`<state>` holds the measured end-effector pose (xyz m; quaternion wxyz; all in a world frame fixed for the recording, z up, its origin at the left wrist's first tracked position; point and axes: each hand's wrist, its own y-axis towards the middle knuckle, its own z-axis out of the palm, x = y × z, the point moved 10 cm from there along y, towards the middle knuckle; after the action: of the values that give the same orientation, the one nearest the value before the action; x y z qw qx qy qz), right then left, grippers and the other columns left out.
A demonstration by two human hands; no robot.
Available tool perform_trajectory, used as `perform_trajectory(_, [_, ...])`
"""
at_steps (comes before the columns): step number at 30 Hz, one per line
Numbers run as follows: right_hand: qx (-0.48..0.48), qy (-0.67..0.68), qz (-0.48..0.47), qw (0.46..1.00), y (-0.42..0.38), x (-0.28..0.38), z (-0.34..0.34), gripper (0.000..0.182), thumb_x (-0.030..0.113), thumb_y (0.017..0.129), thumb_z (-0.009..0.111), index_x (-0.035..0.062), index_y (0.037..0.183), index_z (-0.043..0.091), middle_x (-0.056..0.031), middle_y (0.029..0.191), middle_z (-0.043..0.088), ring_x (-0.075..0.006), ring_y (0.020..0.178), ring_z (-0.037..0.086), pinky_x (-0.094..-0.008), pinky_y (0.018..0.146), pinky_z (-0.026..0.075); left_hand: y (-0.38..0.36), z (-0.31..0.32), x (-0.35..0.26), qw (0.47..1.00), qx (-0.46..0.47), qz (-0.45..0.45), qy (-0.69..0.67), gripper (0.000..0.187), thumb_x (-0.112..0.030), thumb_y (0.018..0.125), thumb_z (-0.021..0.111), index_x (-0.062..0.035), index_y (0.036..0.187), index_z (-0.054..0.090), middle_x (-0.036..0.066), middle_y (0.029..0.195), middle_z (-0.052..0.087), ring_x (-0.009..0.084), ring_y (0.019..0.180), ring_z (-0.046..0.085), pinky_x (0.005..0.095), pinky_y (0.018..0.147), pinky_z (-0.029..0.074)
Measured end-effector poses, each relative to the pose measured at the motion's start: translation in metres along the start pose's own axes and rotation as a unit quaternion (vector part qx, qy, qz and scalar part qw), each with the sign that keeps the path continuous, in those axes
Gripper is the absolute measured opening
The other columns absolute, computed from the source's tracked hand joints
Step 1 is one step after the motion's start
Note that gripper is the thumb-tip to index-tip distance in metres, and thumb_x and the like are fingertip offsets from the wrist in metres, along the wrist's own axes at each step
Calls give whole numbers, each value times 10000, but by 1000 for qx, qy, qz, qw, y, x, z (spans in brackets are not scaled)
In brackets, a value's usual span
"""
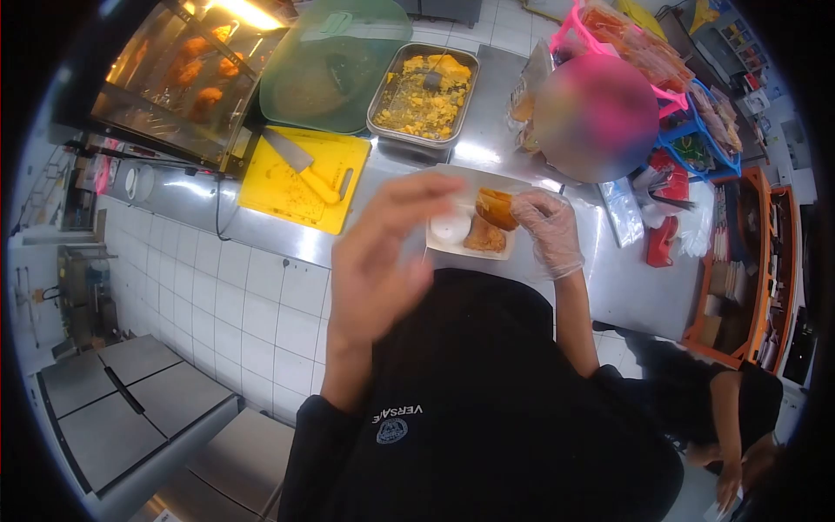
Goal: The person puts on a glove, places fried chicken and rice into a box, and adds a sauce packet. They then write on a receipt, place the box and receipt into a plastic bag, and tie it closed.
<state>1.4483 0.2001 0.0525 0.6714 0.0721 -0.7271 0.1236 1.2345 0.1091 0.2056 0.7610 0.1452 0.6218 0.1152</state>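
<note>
My bare left hand (378, 261) is raised in front of the worktop, blurred, with fingers and thumb apart and nothing seen between them. My right hand (550, 228), in a clear plastic glove, pinches an amber-brown sauce sachet (495, 209) over an open paper food box (477, 253). In the box, a piece of fried chicken (484, 237) lies beside a round white item (450, 228), which I cannot make out fully. My left fingers partly cover the box's left side.
A knife (291, 155) lies on a yellow cutting board (261, 196). Behind are a metal tray (372, 115) of yellow crumbs, a green lid (304, 100) and a lit chicken display case (170, 130). Baskets of packets (622, 43) stand right. Another person (726, 409) is at lower right.
</note>
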Motion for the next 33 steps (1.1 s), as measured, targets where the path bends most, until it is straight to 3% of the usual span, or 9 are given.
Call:
perform_trajectory(1, [-1,2,6,1000,-1,-3,0,161,144,891,722,-2,958,722,-16,916,669,-86,843,583,-241,778,483,1,-19,27,995,-80,-41,30,328,-73,879,639,26,1189,599,176,1255,585,248,1202,550,375,1071,391])
perform_trajectory(3, [2,0,10,1000,-1,-6,0,160,142,889,722,-3,959,722,-19,917,671,-88,843,584,-243,781,484,-6,-43,76,970,-165,-143,103,357,-2,872,655,13,1219,571,145,1193,623,209,1133,591,339,1052,416])
perform_trajectory(6, [12,-13,15,1000,0,-6,2,170,146,888,723,-7,962,721,-26,917,673,-91,845,587,-247,780,485,-16,-42,118,965,-172,-191,54,423,-45,875,693,-1,1265,536,117,1146,651,189,1107,605,338,1032,434])
perform_trajectory(12, [21,-30,22,999,-1,1,10,209,177,883,729,-15,964,721,-47,923,679,-107,853,597,-261,780,492,-9,-15,137,979,-101,-160,73,547,-68,878,703,-5,1357,447,106,1100,666,168,1063,615,322,972,469])
perform_trajectory(18, [18,-13,25,999,-2,2,15,195,174,879,723,-13,932,707,-41,902,655,-114,833,584,-259,750,468,-7,-7,150,978,-56,-199,32,583,-23,850,712,-24,1361,432,90,1022,669,168,1051,621,367,1083,407])
perform_trajectory(21, [18,-6,28,999,-2,3,16,211,190,881,724,-12,937,708,-42,910,656,-114,845,585,-260,763,469,-9,-5,158,975,-38,-217,12,614,-25,843,718,-24,1380,418,88,1020,672,165,1046,619,358,1078,405])
perform_trajectory(27, [16,-29,22,999,3,3,13,234,181,881,727,-34,975,712,-62,958,688,-116,872,610,-262,799,503,-19,3,182,972,21,-232,-8,663,7,841,709,-38,1419,388,96,1074,673,195,1048,603,348,996,442])
perform_trajectory(33, [19,14,37,999,4,0,15,237,211,886,725,-17,946,704,-48,929,656,-119,860,588,-265,786,475,-21,6,184,968,15,-250,-15,679,-2,825,725,-61,1419,403,71,978,674,139,953,610,302,961,456])
